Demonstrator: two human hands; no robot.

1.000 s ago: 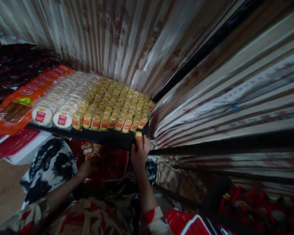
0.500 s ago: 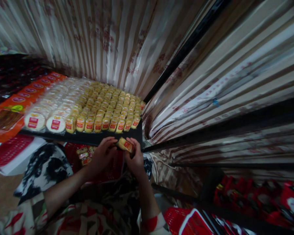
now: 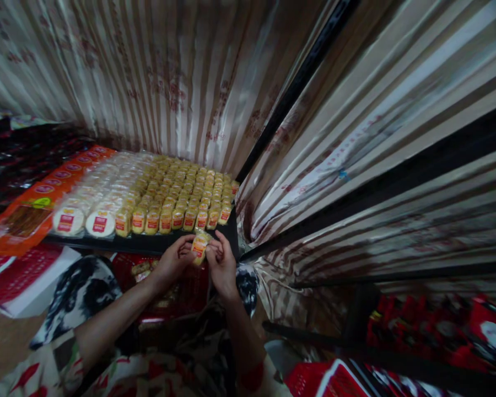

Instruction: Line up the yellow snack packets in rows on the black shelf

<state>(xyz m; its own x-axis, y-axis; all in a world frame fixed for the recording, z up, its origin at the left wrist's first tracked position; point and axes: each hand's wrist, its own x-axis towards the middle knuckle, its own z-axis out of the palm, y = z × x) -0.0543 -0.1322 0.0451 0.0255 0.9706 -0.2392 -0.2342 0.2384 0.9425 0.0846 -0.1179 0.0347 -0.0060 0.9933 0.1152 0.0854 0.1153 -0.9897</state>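
Between my hands is a small wrapped yellow snack cake [image 3: 199, 248] with a red and yellow label, held upright just in front of the shelf edge. My left hand [image 3: 177, 259] grips its left side with fingers and thumb. On its right side, the thumb and fingertips of my right hand [image 3: 222, 263] pinch it. Beyond it, rows of matching wrapped snack cakes [image 3: 182, 193] stand on the black shelf [image 3: 144, 244]. Below my hands lies a red basket [image 3: 194, 281] with several wrapped pieces [image 3: 143, 270] in it, partly hidden by my left arm.
Rows of round white packaged cakes [image 3: 100, 222] stand left of the yellow ones. Farther left are orange snack packets [image 3: 37, 201] and dark shiny packages [image 3: 20, 160]. Striped curtains [image 3: 169, 71] hang behind. Black metal bars [image 3: 289, 105] run along the right; red packages [image 3: 434, 331] sit lower right.
The snack cake has turned from lying sideways to upright, its label facing me. My left hand has closed in on it. The whole view has shifted slightly.
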